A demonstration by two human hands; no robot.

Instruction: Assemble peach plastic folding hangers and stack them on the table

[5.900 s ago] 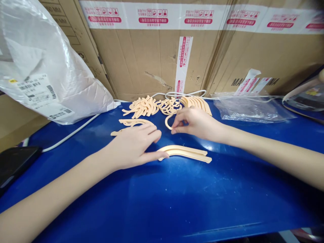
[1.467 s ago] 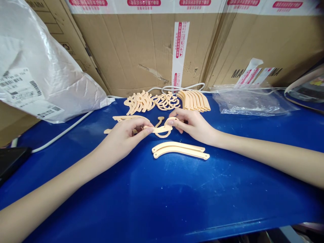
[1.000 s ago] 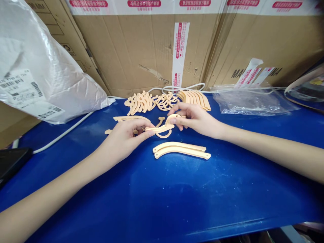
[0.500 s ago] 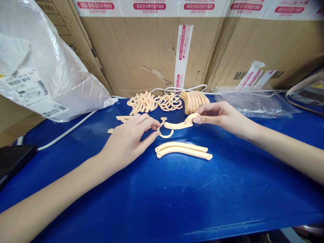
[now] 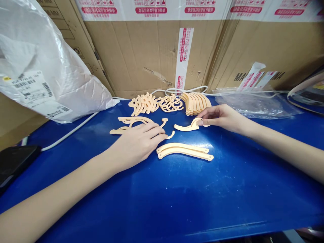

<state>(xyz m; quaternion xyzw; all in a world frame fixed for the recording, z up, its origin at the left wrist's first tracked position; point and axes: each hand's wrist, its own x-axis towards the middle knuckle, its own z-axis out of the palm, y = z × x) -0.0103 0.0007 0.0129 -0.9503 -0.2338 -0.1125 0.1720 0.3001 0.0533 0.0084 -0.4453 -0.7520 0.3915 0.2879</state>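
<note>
My left hand [image 5: 141,141] is closed over a pale cream S-shaped hook [image 5: 164,120], its fingers hiding the hook's middle. Its curved lower end shows past my fingertips. My right hand [image 5: 215,118] pinches a cream curved piece [image 5: 186,128] just above the blue table; a second rounded part overlaps it at my fingertips, and how the two join is hidden. Two long curved cream strips [image 5: 184,150] lie side by side in front of my hands. Beyond my left hand are more flat cream pieces [image 5: 134,119], partly covered by it.
Along the back of the blue table [image 5: 177,195] sit piles of curved pieces [image 5: 143,104], hooks [image 5: 170,103] and stacked strips [image 5: 194,103]. Cardboard boxes [image 5: 146,50] stand behind. A white plastic bag [image 5: 63,67] and a black phone [image 5: 17,165] are left, a clear bag [image 5: 255,104] right.
My left hand has moved a little right and covers more of the hook, uncovering cream pieces behind it. My right hand has shifted the curved piece slightly right and turned it.
</note>
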